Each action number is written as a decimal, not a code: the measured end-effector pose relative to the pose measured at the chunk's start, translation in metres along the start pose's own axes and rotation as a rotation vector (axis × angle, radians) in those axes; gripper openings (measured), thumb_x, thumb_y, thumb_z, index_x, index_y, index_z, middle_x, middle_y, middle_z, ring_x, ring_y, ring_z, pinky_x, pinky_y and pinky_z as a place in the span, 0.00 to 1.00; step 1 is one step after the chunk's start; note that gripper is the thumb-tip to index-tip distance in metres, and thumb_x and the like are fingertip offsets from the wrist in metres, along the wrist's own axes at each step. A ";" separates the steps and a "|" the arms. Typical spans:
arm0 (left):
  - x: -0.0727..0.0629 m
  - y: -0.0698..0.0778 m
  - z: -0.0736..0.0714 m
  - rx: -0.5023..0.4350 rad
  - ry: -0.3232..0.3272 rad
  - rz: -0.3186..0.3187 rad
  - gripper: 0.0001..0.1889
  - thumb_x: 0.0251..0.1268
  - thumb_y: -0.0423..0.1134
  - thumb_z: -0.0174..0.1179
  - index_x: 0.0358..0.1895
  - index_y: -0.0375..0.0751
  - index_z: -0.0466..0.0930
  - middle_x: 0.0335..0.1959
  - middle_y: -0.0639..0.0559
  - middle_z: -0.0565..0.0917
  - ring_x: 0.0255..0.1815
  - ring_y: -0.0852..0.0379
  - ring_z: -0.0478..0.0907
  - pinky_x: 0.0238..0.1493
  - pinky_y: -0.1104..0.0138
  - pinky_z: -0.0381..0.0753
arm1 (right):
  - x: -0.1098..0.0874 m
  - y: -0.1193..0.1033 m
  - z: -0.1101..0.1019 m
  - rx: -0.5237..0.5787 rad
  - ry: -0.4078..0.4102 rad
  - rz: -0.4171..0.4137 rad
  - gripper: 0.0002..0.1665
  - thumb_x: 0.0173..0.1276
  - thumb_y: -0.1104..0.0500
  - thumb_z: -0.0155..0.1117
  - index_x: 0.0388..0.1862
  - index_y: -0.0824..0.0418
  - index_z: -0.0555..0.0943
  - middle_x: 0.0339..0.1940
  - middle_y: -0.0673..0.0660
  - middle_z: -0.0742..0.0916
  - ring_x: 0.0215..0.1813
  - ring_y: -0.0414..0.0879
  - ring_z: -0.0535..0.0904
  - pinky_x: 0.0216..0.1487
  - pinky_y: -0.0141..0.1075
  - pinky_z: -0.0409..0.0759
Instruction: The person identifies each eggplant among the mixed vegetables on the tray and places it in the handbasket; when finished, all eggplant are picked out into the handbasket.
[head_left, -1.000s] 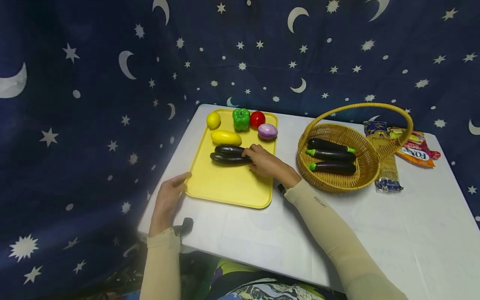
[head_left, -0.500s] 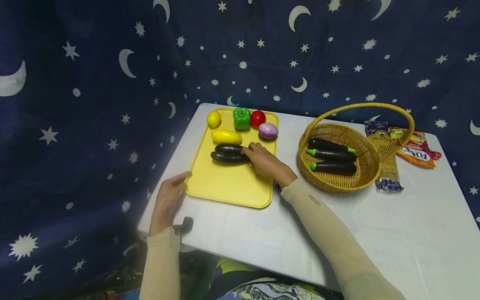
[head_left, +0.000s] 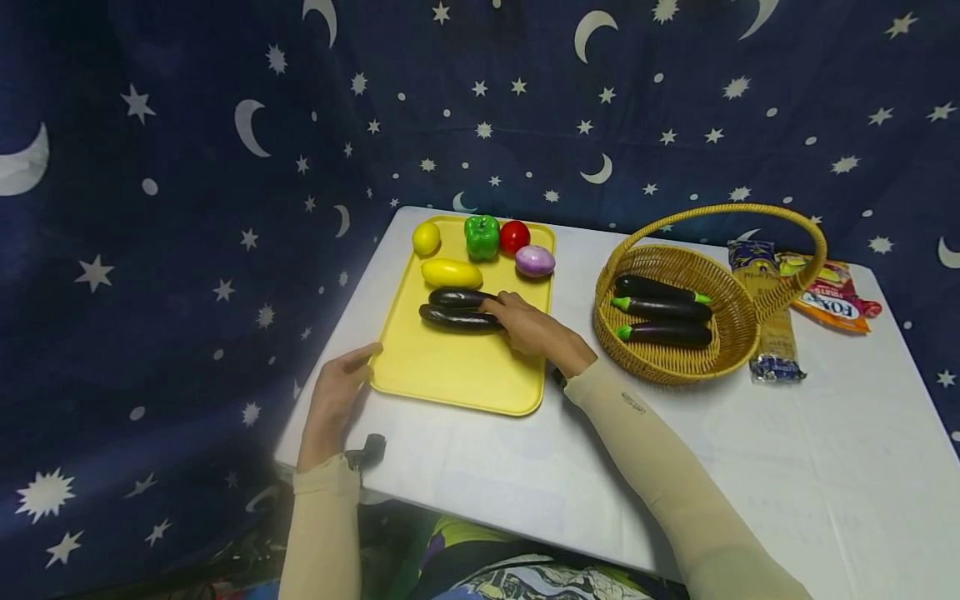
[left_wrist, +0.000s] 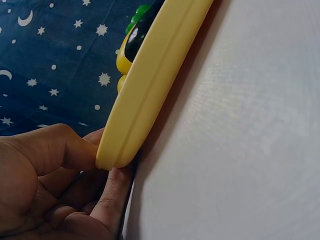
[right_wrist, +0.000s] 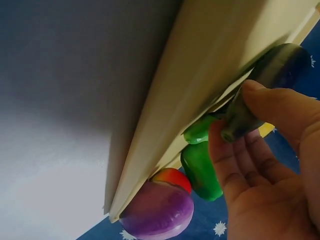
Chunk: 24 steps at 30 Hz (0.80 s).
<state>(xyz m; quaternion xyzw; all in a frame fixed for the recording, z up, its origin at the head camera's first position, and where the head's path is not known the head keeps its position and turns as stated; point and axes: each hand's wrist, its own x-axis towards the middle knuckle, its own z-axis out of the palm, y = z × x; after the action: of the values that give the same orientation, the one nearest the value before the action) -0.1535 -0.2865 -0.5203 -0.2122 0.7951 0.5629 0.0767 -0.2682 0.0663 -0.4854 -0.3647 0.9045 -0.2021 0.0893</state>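
On the yellow tray [head_left: 450, 371] lie two dark eggplants side by side, a nearer one [head_left: 459, 319] and a farther one [head_left: 456, 297]. My right hand [head_left: 528, 327] is at their right ends. The right wrist view shows its thumb and fingers gripping the end of one eggplant [right_wrist: 267, 82]; in the head view it appears to be the nearer one, whose tip the hand covers. At the tray's left side, my left hand [head_left: 333, 404] holds the rim. In the left wrist view the thumb presses the tray edge [left_wrist: 137, 110], with a finger beneath it.
At the tray's far end are a lemon [head_left: 427, 239], a yellow oblong vegetable [head_left: 452, 273], a green bell pepper [head_left: 482, 238], a red round one [head_left: 514, 238] and a purple one [head_left: 535, 261]. A wicker basket [head_left: 652, 367] holds three eggplants; packets [head_left: 776, 333] lie right of it.
My right hand has shifted slightly toward the near side, and more of the farther eggplant's right end shows. The left hand and the tray stay where they were.
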 end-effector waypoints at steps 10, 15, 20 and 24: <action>-0.004 0.002 -0.003 0.049 -0.011 0.025 0.26 0.73 0.34 0.57 0.73 0.51 0.80 0.80 0.50 0.75 0.89 0.47 0.59 0.91 0.49 0.51 | -0.025 0.003 -0.009 0.068 0.105 -0.004 0.19 0.78 0.66 0.62 0.66 0.60 0.78 0.59 0.58 0.85 0.62 0.51 0.79 0.72 0.48 0.82; -0.004 0.003 -0.004 0.066 -0.001 0.000 0.27 0.72 0.35 0.58 0.73 0.53 0.79 0.81 0.51 0.74 0.89 0.47 0.58 0.91 0.48 0.49 | -0.037 0.006 -0.015 0.071 0.212 -0.076 0.15 0.76 0.68 0.64 0.60 0.63 0.81 0.57 0.59 0.87 0.61 0.54 0.80 0.68 0.49 0.83; -0.001 -0.001 -0.003 0.066 0.000 -0.011 0.27 0.72 0.34 0.58 0.74 0.53 0.79 0.81 0.50 0.73 0.89 0.46 0.57 0.92 0.47 0.48 | -0.053 0.005 -0.023 0.056 0.286 -0.138 0.14 0.75 0.70 0.64 0.56 0.62 0.82 0.53 0.58 0.88 0.59 0.54 0.80 0.66 0.48 0.83; 0.004 -0.004 0.001 0.064 -0.009 -0.008 0.27 0.73 0.34 0.59 0.73 0.52 0.79 0.81 0.49 0.73 0.89 0.45 0.57 0.92 0.47 0.48 | -0.070 0.004 -0.028 0.050 0.364 -0.180 0.13 0.73 0.73 0.65 0.52 0.61 0.83 0.50 0.56 0.88 0.57 0.53 0.80 0.63 0.46 0.83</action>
<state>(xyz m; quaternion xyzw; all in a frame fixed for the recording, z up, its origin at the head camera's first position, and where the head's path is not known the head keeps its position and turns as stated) -0.1553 -0.2874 -0.5255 -0.2106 0.8115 0.5378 0.0893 -0.2288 0.1259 -0.4604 -0.3993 0.8641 -0.2943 -0.0850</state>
